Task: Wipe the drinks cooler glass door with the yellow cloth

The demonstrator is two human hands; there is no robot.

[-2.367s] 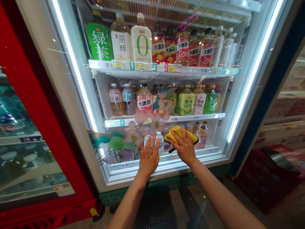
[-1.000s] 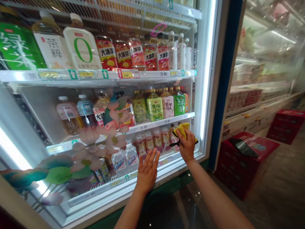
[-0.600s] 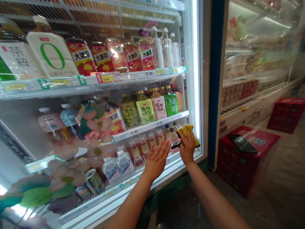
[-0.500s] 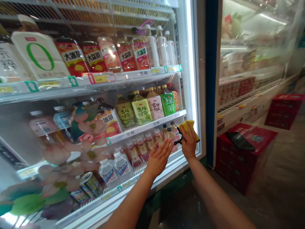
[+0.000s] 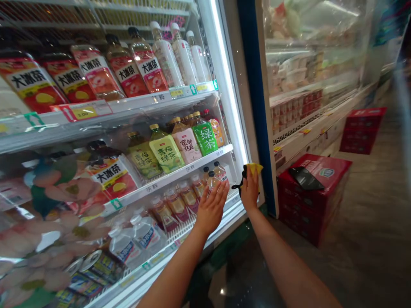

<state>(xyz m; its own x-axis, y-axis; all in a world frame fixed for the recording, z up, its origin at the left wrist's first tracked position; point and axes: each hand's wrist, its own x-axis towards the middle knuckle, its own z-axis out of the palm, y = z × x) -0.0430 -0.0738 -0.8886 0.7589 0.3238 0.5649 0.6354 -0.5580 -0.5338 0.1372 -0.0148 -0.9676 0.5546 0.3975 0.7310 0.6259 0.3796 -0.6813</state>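
My right hand [image 5: 250,190] presses a yellow and black cloth [image 5: 256,168] against the right edge of the glass door, near the bright light strip. Part of the cloth is hidden under the fingers. My left hand [image 5: 211,208] lies flat against the glass to the left of it, fingers stretched out, with nothing in it. Behind the glass stands a drinks fridge [image 5: 189,166] with shelves of bottles. Small black-capped bottles [image 5: 220,171] show just beyond my left fingertips, and a green tea bottle [image 5: 204,136] stands on the shelf above.
A stack of red cartons [image 5: 334,169] stands on the floor at the right, with a dark flat phone-like object [image 5: 306,178] on top. Farther back are more red cartons [image 5: 362,130] beside an open chiller [image 5: 298,143]. Flower pictures or reflections [image 5: 78,231] cover the lower left glass.
The view has shifted right, so the fridge appears farther left. The cloth hand now sits on the door's right edge, with more black cloth showing. My left hand stays flat on the glass.
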